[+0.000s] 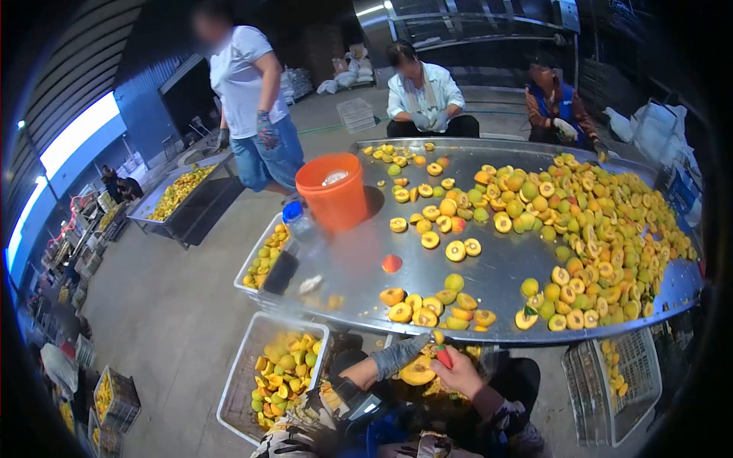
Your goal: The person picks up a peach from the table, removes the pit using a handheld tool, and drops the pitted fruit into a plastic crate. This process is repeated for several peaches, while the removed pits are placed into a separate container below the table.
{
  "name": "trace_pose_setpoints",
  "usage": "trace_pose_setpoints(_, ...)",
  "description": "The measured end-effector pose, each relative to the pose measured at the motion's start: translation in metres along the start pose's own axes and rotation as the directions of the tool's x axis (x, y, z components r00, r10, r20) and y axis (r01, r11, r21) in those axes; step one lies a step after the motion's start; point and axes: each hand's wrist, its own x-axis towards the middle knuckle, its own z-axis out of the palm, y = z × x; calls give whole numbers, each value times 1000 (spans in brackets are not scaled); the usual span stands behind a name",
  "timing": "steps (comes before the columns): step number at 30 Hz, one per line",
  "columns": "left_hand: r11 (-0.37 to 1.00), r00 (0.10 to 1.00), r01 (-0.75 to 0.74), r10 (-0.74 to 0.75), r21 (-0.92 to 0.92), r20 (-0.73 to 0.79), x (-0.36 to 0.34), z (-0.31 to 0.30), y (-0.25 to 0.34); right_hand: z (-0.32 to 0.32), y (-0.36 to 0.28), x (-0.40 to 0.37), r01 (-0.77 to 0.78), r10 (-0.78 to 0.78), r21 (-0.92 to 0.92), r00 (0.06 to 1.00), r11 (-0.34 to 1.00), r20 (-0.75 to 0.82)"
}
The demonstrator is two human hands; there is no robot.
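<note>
My left hand (403, 354), in a grey glove, is closed on a small yellow peach piece (437, 336) at the near edge of the metal table. Beside it, my bare right hand (460, 372) wraps round a tool with a red handle (443, 355). The tool's tip meets the peach piece, so its shape is hidden. Below my hands lie yellow peach pieces (418, 372), partly covered by my arms. Just beyond the table's edge is a small group of cut peach halves (427, 307).
A big heap of peaches (603, 229) covers the right of the metal table (343, 267). An orange bucket (332, 202) and a blue-capped bottle (299, 225) stand at its left. A crate of peaches (324, 336) sits by my left. Two people sit opposite; another stands.
</note>
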Motion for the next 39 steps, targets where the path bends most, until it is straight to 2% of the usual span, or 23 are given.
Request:
trace_pose_setpoints(1,996,999,-37,34,-75,-41,1,5,-4,3,4,1,-38,39,-19,998,999,50)
trace_pose_setpoints(2,986,994,-76,64,-148,-85,7,9,-9,9,3,-1,-24,24,44,1000,999,-1)
trace_pose_setpoints(3,999,982,-34,31,-15,-188,18,8,-16,9,4,2,-29,31,66,999,997,-35)
trace_pose_setpoints(4,966,961,-232,210,-112,-179,34,-2,-45,9,7,5,-45,52,93,996,995,-68)
trace_pose_setpoints(5,865,997,-55,72,-498,15,28,-2,-31,10,5,6,-43,66,174,990,984,-127)
trace_pose_setpoints(6,718,992,107,-34,-688,119,19,1,-13,10,3,9,-42,92,251,978,967,-189)
trace_pose_setpoints(7,693,970,-123,236,-710,62,26,2,-21,10,9,16,6,113,368,948,930,-299)
trace_pose_setpoints(8,633,935,-241,355,-736,0,32,5,-31,12,12,23,73,138,464,903,883,-406)
trace_pose_setpoints(10,655,870,-457,470,-602,-148,24,27,-17,19,-7,20,219,96,618,895,755,-435)
trace_pose_setpoints(11,667,870,-480,447,-570,-210,27,36,-23,25,-8,23,273,103,625,862,731,-497)
trace_pose_setpoints(12,679,861,-506,429,-532,-273,30,44,-28,32,-4,25,272,87,592,858,759,-506)
trace_pose_setpoints(15,558,911,-402,327,-726,-253,62,29,-64,42,9,27,195,49,470,888,861,-457)
trace_pose_setpoints(17,429,932,-362,194,-827,-307,54,30,-49,41,34,26,205,-162,29,846,978,-508)
trace_pose_setpoints(21,354,964,-265,107,-897,-242,44,16,-33,26,47,11,200,-406,-444,804,873,-435)
trace_pose_setpoints(22,402,957,-289,108,-869,-269,44,11,-40,22,43,7,196,-441,-514,797,835,-412)
trace_pose_setpoints(25,536,925,-362,104,-763,-366,40,1,-42,16,11,-4,82,-315,-486,852,870,-419)
trace_pose_setpoints(29,807,922,-372,264,-459,-283,36,-4,-55,8,13,-5,-44,-228,-574,891,817,-393)
trace_pose_setpoints(32,877,907,-402,341,-263,-248,36,8,-56,15,29,-3,-5,-319,-641,864,767,-389)
trace_pose_setpoints(34,880,915,-397,358,-261,-188,47,8,-66,21,26,-5,-101,-232,-656,886,748,-401)
trace_pose_setpoints(35,921,965,-217,151,-324,-215,34,16,-45,22,29,-6,-42,-295,-692,885,720,-360)
trace_pose_setpoints(36,922,952,-254,185,-291,-246,39,18,-52,21,32,-6,-70,-267,-698,893,713,-362)
trace_pose_setpoints(38,930,896,-358,367,84,-249,55,8,-75,20,43,-5,-132,-195,-706,911,696,-362)
trace_pose_setpoints(39,924,891,-378,378,50,-250,61,5,-80,19,52,-2,-165,-182,-725,909,669,-375)
